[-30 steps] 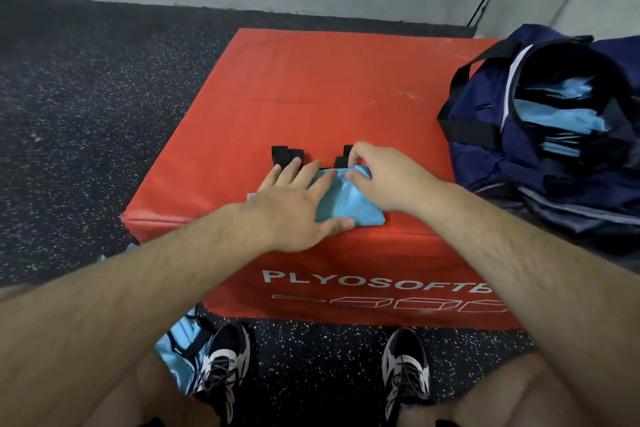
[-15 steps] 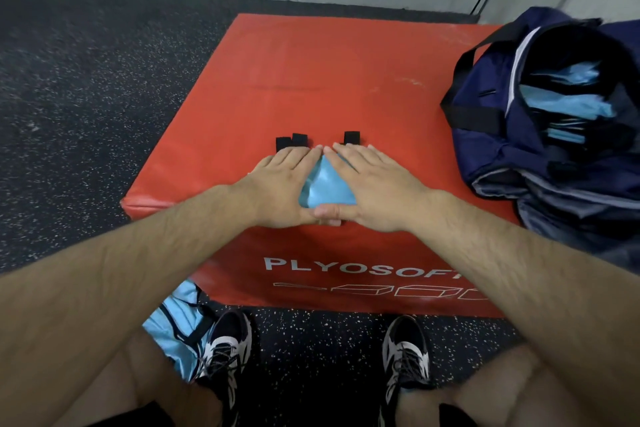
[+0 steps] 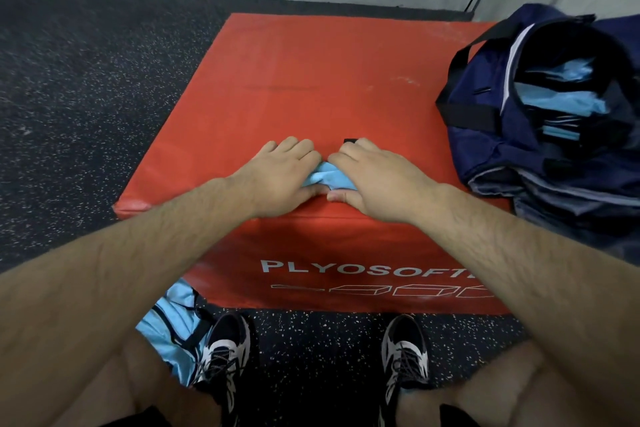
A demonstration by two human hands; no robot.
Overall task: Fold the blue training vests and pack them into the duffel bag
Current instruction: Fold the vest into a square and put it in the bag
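- A red plyo box marked "PLYOSOFT" is standing on the dark speckled floor, serving as the work surface.
- A navy duffel bag is sitting at the box's right edge with its mouth gaping open; light blue packed vests are showing inside.
- The left hand and right hand are meeting near the middle of the box's near edge. Both are gripping the folded vest, fingers curling over its far side and thumbs pinching its near side.
- A loose vest is lying on the floor beside the left shoe.
- The folded vest is bunching into a small blue wedge between the two hands, with a black strap peeking out past the right fingertips.
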